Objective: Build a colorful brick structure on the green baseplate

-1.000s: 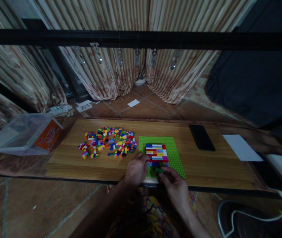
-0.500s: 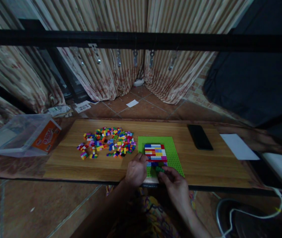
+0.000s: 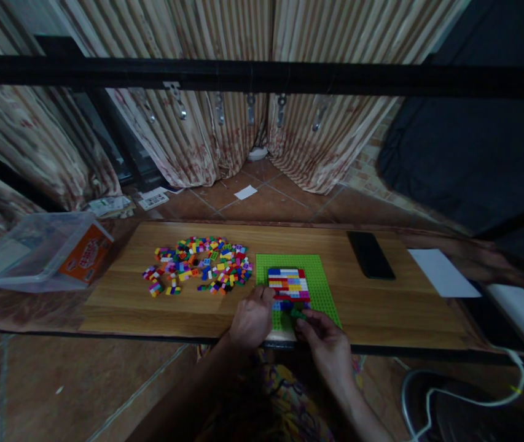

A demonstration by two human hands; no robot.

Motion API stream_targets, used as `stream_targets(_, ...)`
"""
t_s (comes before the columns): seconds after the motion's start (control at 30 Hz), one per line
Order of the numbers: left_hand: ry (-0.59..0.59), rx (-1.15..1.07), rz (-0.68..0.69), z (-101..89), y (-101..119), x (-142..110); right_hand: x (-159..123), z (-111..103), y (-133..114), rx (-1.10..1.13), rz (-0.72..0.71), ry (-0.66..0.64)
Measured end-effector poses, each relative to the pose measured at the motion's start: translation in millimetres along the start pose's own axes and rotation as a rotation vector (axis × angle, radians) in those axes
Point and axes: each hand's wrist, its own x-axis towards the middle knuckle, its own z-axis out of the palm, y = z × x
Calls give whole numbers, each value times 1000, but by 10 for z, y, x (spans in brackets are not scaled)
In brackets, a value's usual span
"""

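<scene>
Striped curtains (image 3: pixel 225 138) hang behind a tiled floor, and in front of them a long wood-grain board (image 3: pixel 395 313) serves as the work surface. On it, the block of mixed coloured bricks (image 3: pixel 289 283) sits on the green studded baseplate (image 3: pixel 322 288), with its rows side by side and a red strip along the near edge; blue bricks (image 3: pixel 285 305) show just below, at 6 o'clock. At 8 o'clock the left hand (image 3: pixel 252 316) is curled, its fingertips against the block's near left corner; whether they pinch it or only steady it I cannot tell. At 5 o'clock the right hand (image 3: pixel 327 337) pinches a dark green brick (image 3: pixel 297 314) between thumb and finger, close to the near edge. Loose bricks (image 3: pixel 225 267) lie scattered between 9 and 10 o'clock, a dark phone-like slab (image 3: pixel 371 255) at 2, and white paper (image 3: pixel 445 273) at 3. Likely troubles: the small brick could slip from so fine a pinch; uneven pressure there could seat it crooked or pop neighbouring bricks loose; a weak brace from the left could let the block shift. Farther out, towards 9, a clear tub (image 3: pixel 43 248) bears an orange label (image 3: pixel 87 255) whose pale lettering is too blurred to read; a printed sheet (image 3: pixel 154 199) at 10 is equally illegible.
</scene>
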Motion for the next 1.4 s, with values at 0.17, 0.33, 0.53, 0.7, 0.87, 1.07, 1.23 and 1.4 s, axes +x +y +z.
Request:
stream_targets(0.17,168,-228,-150,-124,-157,-87,-13,-9,-50,-228,-164,38)
stream_targets(0.33,237,-226,-257,-182,-383,-245,23,74,-88,-491,-453,97)
stream_targets(0.53,185,55,-365,-129,-388,-380,77,326,-19,-665,-633,144)
stream_targets(0.7,169,146,-400,-181,-380,-395,37,326,61,-724,-682,206)
stream_targets(0.87,198,39,-300,-161,-322,-377,0,153,87,-724,-695,274)
stream_targets(1.07,106,-179,-38,18,-89,-270,18,164,69,-744,-720,299)
stream_targets(1.23,114,-191,50,81,-40,-191,17,190,108,-764,-727,278)
stream_targets(1.4,138,-201,92,114,-64,-164,56,205,151,-790,-758,273)
